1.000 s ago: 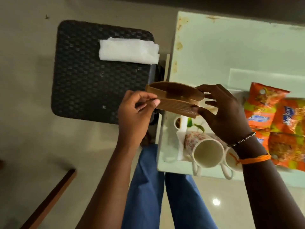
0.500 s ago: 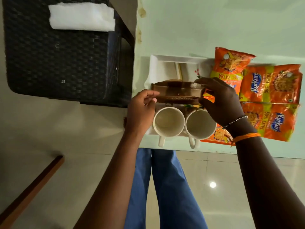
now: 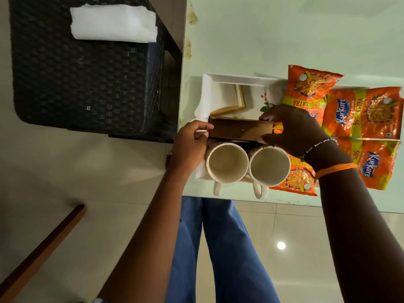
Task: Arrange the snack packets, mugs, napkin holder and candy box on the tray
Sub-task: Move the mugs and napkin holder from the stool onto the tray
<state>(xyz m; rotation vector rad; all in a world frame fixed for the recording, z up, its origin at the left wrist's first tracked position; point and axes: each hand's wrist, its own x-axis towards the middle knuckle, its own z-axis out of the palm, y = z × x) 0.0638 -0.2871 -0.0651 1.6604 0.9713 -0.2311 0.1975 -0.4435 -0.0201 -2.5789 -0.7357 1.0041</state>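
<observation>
Both hands are holding the brown wooden napkin holder (image 3: 240, 130) by its ends: left hand (image 3: 190, 145) with fingers (image 3: 202, 130) pinching the left end, right hand (image 3: 293, 127) with thumb and fingers (image 3: 265, 118) clamping the right end. Holder is sitting level over the white tray (image 3: 206, 92), just behind the two mugs; can't tell if its base is touching the tray yet.

Versus half a second ago: holder is in about the same spot relative to mugs and tray, same two-handed grip. Versus a second ago: it has come off the worktop edge, where it was being held tilted in the air, and is now squared up over the tray.

Left mug (image 3: 227, 162) and right mug (image 3: 269, 166) are standing upright side by side, rims touching or nearly so, handles pointing toward the person, at the tray's near edge. Empty inside.

Orange Kurkure snack packets are lying flat on the tray's right part: one at the back (image 3: 310, 88), one at far right (image 3: 364, 112), one at near right (image 3: 376, 165), one partly under the right wrist (image 3: 295, 178), overlapping each other.

Tray is resting on the pale green worktop (image 3: 284, 29). White folded napkins (image 3: 113, 22) are lying on the black woven stool (image 3: 83, 79) to the left, well apart from the tray.
</observation>
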